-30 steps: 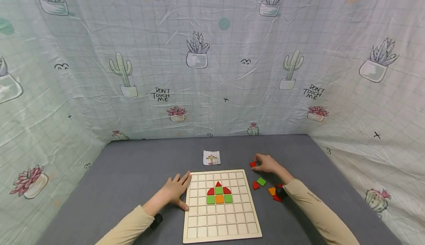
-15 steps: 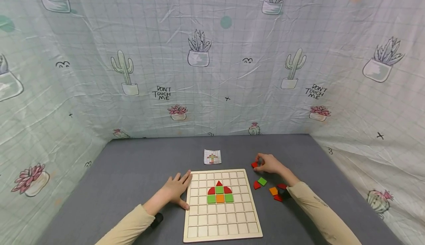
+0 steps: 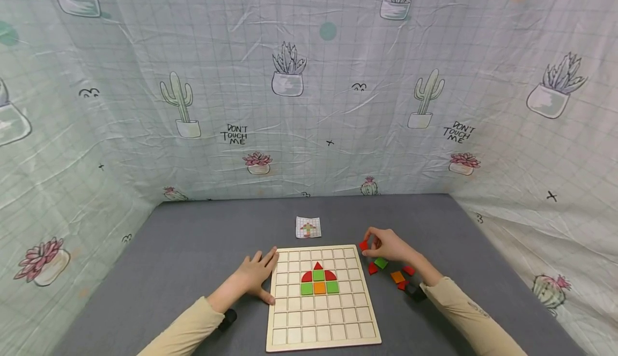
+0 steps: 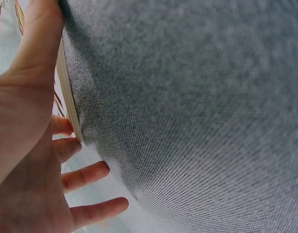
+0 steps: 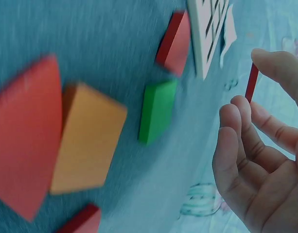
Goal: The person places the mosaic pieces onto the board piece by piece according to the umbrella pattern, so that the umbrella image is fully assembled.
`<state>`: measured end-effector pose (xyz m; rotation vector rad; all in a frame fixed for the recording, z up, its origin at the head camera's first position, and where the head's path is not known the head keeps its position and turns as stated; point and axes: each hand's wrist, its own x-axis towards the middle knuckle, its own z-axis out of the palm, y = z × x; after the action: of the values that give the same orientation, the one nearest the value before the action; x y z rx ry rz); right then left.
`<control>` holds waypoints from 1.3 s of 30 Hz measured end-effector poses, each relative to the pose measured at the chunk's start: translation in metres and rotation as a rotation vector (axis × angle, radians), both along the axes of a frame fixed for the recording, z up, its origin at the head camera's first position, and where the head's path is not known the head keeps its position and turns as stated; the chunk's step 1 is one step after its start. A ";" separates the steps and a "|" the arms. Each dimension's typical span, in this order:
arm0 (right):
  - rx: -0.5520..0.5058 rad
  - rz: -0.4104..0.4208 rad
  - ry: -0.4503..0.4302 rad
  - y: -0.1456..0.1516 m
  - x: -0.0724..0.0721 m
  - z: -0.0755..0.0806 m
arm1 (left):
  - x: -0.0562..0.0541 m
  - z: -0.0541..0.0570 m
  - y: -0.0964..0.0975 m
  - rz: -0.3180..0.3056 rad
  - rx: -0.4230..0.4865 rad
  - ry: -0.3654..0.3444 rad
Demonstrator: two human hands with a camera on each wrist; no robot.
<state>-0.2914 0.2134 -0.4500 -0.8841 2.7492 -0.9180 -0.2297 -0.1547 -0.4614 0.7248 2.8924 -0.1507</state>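
Note:
My right hand (image 3: 390,245) pinches a red tile (image 3: 363,245) between thumb and fingers, just off the board's right edge. In the right wrist view that tile (image 5: 252,82) shows as a thin edge, raised above the table. On the left, my left hand (image 3: 254,277) lies with fingers spread along the edge of a pale wooden grid board (image 3: 323,321). Its thumb and fingertips touch the rim. Set in the board's cells are a red triangle (image 3: 317,266), two red quarter-rounds (image 3: 330,275), several green squares (image 3: 333,287) and an orange square (image 3: 319,288).
Loose tiles lie right of the board: a green square (image 3: 381,263), an orange one (image 3: 397,277), and red pieces (image 3: 373,268), some under my right wrist. Behind the board is a small printed pattern card (image 3: 308,228). A cactus-print cloth (image 3: 328,109) hangs around the grey table (image 3: 217,232).
My right hand has come off its spot on the table and shifted left and nearer to the board, carrying the red tile. The left hand stays where it was.

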 end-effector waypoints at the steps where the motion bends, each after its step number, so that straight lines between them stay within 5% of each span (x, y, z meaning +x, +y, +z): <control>1: -0.009 0.015 0.000 -0.002 0.003 0.001 | 0.000 0.000 0.000 0.002 -0.001 0.001; 18: 0.002 0.148 0.007 -0.029 0.040 0.000 | 0.002 0.002 0.002 0.009 -0.009 0.013; 39: 0.073 0.233 -0.096 -0.046 0.055 -0.010 | 0.006 0.002 0.004 0.005 0.005 0.004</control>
<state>-0.2361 0.1673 -0.4597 -1.0879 2.5152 -0.7905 -0.2239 -0.1508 -0.4589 0.7188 2.8992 -0.1446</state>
